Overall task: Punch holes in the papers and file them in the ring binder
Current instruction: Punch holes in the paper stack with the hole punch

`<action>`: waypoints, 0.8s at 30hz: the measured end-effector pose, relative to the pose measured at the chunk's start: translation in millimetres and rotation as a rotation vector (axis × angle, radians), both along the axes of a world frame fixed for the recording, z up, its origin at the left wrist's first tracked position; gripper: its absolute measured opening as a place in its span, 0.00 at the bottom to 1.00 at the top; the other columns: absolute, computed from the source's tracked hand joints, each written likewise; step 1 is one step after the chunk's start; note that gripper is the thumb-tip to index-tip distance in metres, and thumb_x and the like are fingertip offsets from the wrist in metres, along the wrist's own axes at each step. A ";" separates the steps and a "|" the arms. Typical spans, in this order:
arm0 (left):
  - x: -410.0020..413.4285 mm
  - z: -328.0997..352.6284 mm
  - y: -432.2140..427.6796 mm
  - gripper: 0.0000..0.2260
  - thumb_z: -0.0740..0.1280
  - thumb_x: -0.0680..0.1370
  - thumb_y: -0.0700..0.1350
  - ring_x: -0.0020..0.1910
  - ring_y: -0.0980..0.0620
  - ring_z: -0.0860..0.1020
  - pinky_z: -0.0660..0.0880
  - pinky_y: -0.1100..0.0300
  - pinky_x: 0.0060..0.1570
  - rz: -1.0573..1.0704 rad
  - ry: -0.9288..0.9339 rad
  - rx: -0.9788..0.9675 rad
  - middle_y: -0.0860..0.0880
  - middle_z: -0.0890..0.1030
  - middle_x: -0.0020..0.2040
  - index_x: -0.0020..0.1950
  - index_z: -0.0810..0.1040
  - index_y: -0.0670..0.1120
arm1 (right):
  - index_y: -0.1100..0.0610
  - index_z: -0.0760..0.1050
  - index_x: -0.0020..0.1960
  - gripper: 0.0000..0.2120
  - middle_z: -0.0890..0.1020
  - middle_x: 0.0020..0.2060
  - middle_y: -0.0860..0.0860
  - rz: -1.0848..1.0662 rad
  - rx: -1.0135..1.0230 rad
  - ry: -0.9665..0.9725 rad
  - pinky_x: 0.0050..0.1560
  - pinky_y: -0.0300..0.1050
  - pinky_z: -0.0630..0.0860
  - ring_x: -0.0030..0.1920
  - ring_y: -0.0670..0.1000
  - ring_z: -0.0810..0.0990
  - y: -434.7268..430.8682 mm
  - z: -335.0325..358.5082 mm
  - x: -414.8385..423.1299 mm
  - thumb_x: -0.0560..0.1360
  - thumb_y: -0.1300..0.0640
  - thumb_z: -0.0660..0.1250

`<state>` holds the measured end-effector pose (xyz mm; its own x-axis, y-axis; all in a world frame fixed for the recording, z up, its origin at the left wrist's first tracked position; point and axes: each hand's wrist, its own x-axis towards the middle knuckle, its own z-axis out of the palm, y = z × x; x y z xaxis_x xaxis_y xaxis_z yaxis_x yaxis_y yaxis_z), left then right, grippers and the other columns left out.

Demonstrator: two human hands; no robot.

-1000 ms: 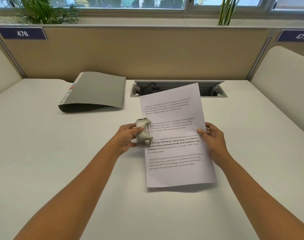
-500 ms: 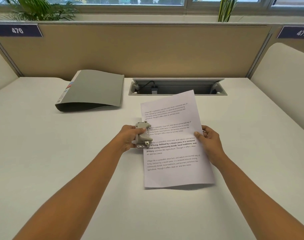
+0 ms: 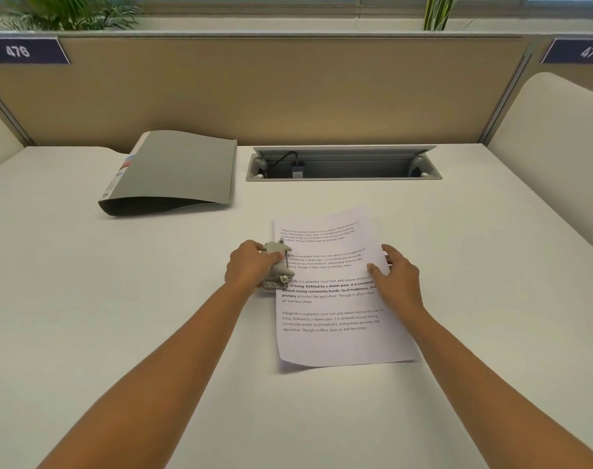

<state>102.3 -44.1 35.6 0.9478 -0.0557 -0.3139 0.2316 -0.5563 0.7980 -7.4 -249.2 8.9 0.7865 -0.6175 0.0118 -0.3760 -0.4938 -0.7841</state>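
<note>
A printed sheet of paper (image 3: 335, 299) lies nearly flat on the white desk (image 3: 119, 299), its near corner slightly raised. Its left edge sits in the slot of a small grey hole punch (image 3: 277, 269). My left hand (image 3: 249, 267) grips the punch from the left, thumb on top. My right hand (image 3: 398, 279) pinches the sheet's right edge, thumb on the page and fingers behind it. A grey ring binder (image 3: 176, 170) lies shut at the back left, spine to the left, apart from both hands.
An open cable well (image 3: 342, 164) with plugs is sunk into the desk behind the paper. A beige partition (image 3: 288, 89) closes the back. White side panels (image 3: 555, 157) flank the desk.
The paper has come down from a raised tilt to lie almost flat on the desk. Both hands lowered with it, keeping their hold on punch and sheet.
</note>
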 end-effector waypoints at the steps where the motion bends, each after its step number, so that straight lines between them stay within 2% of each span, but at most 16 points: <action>1: -0.8 0.6 0.9 0.18 0.70 0.72 0.49 0.55 0.43 0.76 0.76 0.47 0.55 -0.010 -0.025 0.064 0.45 0.76 0.54 0.59 0.74 0.45 | 0.60 0.66 0.70 0.24 0.75 0.62 0.60 -0.001 -0.026 0.024 0.62 0.46 0.69 0.63 0.59 0.73 1.1 -1.1 0.4 0.75 0.59 0.65; 3: -2.5 1.9 2.6 0.15 0.69 0.72 0.51 0.53 0.43 0.78 0.77 0.48 0.54 -0.031 -0.057 0.149 0.46 0.77 0.51 0.56 0.75 0.46 | 0.61 0.63 0.72 0.26 0.72 0.65 0.61 0.004 -0.068 0.067 0.66 0.49 0.65 0.67 0.58 0.69 3.3 -2.1 0.6 0.76 0.57 0.64; 6: -2.9 1.9 4.2 0.15 0.70 0.72 0.51 0.50 0.43 0.80 0.78 0.49 0.53 -0.045 -0.083 0.191 0.45 0.80 0.53 0.55 0.76 0.46 | 0.63 0.61 0.72 0.28 0.70 0.66 0.60 0.022 -0.149 0.133 0.65 0.46 0.62 0.68 0.58 0.65 6.9 -1.5 0.6 0.77 0.53 0.63; 11: -2.7 1.1 5.9 0.14 0.69 0.72 0.51 0.50 0.43 0.80 0.78 0.48 0.51 -0.047 -0.081 0.155 0.45 0.80 0.52 0.54 0.75 0.46 | 0.64 0.55 0.74 0.33 0.64 0.71 0.59 0.029 -0.323 0.165 0.69 0.48 0.60 0.72 0.57 0.59 13.3 1.3 0.7 0.77 0.48 0.61; 14: -2.4 0.8 6.0 0.13 0.65 0.74 0.51 0.51 0.43 0.79 0.78 0.48 0.52 -0.039 -0.088 0.146 0.45 0.80 0.53 0.55 0.77 0.47 | 0.64 0.56 0.74 0.30 0.62 0.73 0.58 0.156 -0.437 0.138 0.74 0.48 0.55 0.74 0.55 0.58 19.7 -1.4 5.3 0.79 0.49 0.58; 18: -1.8 1.0 5.2 0.12 0.62 0.77 0.48 0.53 0.42 0.78 0.76 0.51 0.54 -0.040 -0.101 0.185 0.44 0.79 0.55 0.58 0.77 0.47 | 0.61 0.58 0.73 0.28 0.60 0.74 0.55 0.278 -0.456 0.166 0.75 0.48 0.50 0.75 0.52 0.55 34.3 -7.9 13.9 0.80 0.47 0.55; 24: -2.2 1.1 5.5 0.12 0.62 0.76 0.46 0.51 0.41 0.79 0.78 0.48 0.52 -0.045 -0.100 0.150 0.44 0.80 0.55 0.56 0.78 0.48 | 0.59 0.55 0.75 0.31 0.56 0.76 0.53 0.328 -0.485 0.255 0.75 0.49 0.44 0.76 0.50 0.51 38.6 -21.2 18.7 0.79 0.41 0.52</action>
